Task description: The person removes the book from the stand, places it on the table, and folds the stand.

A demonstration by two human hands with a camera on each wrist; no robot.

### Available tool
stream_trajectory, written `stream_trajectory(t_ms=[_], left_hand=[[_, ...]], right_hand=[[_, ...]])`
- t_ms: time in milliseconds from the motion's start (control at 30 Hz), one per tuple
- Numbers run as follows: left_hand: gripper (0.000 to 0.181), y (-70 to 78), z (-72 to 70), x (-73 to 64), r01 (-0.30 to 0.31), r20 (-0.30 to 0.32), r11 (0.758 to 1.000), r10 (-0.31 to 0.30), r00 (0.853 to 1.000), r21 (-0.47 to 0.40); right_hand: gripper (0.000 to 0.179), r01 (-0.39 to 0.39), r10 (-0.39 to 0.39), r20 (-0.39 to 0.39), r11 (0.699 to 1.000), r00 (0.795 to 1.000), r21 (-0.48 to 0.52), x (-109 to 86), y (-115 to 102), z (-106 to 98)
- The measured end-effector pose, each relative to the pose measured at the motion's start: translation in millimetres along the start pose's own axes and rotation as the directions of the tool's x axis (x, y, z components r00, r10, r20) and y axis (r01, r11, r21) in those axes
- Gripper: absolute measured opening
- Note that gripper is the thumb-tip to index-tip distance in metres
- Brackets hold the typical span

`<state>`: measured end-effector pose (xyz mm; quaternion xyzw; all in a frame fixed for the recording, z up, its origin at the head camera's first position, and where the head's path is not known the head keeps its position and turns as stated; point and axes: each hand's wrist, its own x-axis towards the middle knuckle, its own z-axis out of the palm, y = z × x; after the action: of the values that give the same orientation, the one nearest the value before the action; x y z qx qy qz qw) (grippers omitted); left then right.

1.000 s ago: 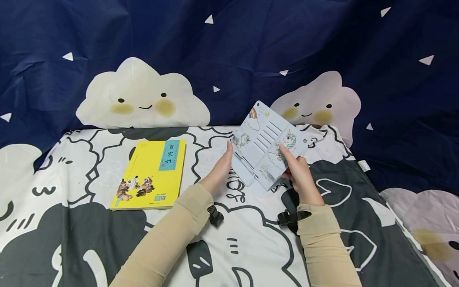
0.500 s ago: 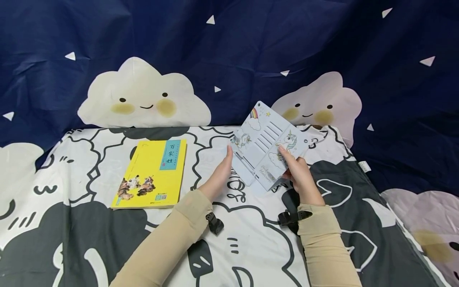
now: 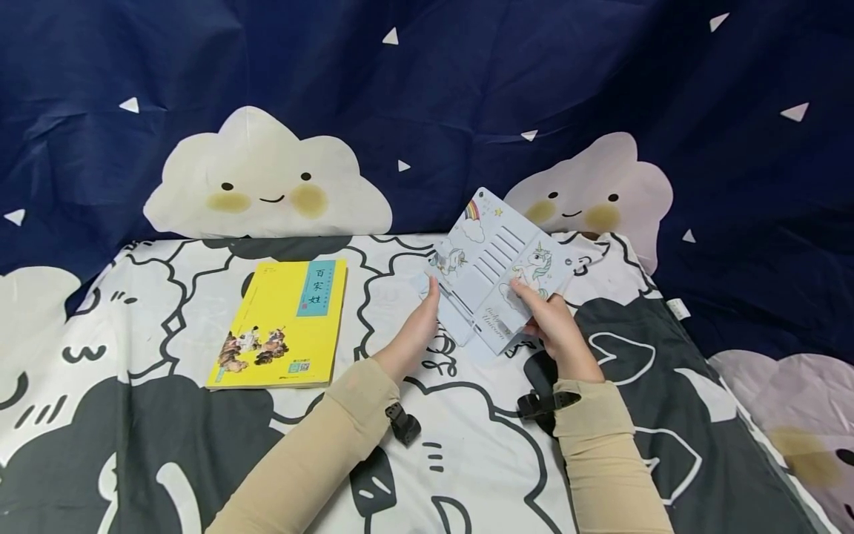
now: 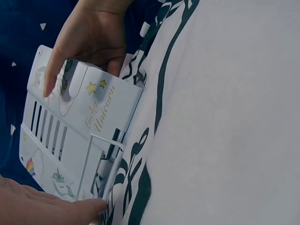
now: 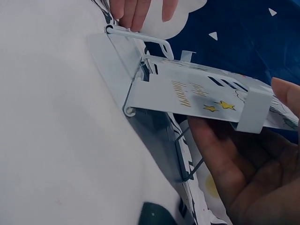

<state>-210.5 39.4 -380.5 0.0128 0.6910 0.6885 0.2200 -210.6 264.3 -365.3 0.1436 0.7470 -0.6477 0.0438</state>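
Nearest to us are two beige sleeves point(image 3: 320, 445), with black straps point(image 3: 403, 424) at the wrists, reaching over a sheet point(image 3: 480, 460) printed with black-and-white cartoon sheep. Beyond the cuffs we see the left hand point(image 3: 411, 330) at the stand's left edge, thumb straight, its fingers extended in the right wrist view beside a white wire loop point(image 5: 159, 42); we cannot tell how firmly it touches. The right hand point(image 3: 559, 330) grips the stand's right side, thumb on the printed front and fingers behind.

Between the hands, the white stand point(image 3: 475, 293) tilts above the sheet, its panel facing us with slots, unicorns, a rainbow and gold lettering; we cannot tell whether its lower part touches the cloth. Near the right thumb, a white tab point(image 5: 255, 110) folds over the panel's edge.

To the left, well apart from the stand, a yellow book point(image 3: 283, 315) lies flat, cover up. Behind everything we see a dark blue curtain point(image 3: 440, 74) with smiling clouds point(image 3: 267, 159) and small white triangles point(image 3: 391, 36).
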Motion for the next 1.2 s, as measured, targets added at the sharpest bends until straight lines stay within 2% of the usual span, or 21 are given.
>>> stream_trajectory(t_ms=[133, 300, 433, 567, 833, 1000, 1200], left_hand=[[0.091, 2.1, 0.3, 1.4, 0.001, 0.007, 1.000, -0.001, 1.000, 0.008], [0.095, 5.1, 1.8, 1.7, 0.020, 0.007, 1.000, -0.020, 1.000, 0.023], [0.099, 5.9, 3.2, 4.0, 0.053, -0.008, 0.998, -0.053, 0.999, 0.043], [0.094, 7.7, 4.7, 6.7, 0.058, -0.020, 0.996, -0.056, 0.998, 0.070], [0.095, 8.7, 4.5, 12.7, 0.009, -0.005, 0.997, -0.008, 1.000, 0.080], [0.097, 9.0, 2.5, 16.1, 0.018, -0.011, 0.997, -0.017, 1.000, 0.082], [0.087, 8.9, 0.5, 19.9, -0.005, -0.016, 0.997, 0.007, 1.000, 0.082]], right_hand=[[0.039, 0.025, -0.024, 0.030, 0.999, 0.999, -0.036, 0.0, -1, -2], [0.034, 0.077, -0.073, 0.082, 0.996, 0.994, -0.046, -0.1, -1, -4], [0.032, 0.122, -0.113, 0.120, 0.990, 0.986, -0.073, -0.7, -2, -6], [0.036, 0.156, -0.140, 0.136, 0.982, 0.981, -0.110, -1.7, -3, -7], [0.044, 0.159, -0.137, 0.161, 0.978, 0.977, -0.135, -4.7, -5, -7], [0.049, 0.157, -0.129, 0.182, 0.977, 0.975, -0.144, -4.8, -6, -7], [0.053, 0.154, -0.125, 0.188, 0.977, 0.974, -0.151, -5.8, -7, -4]])
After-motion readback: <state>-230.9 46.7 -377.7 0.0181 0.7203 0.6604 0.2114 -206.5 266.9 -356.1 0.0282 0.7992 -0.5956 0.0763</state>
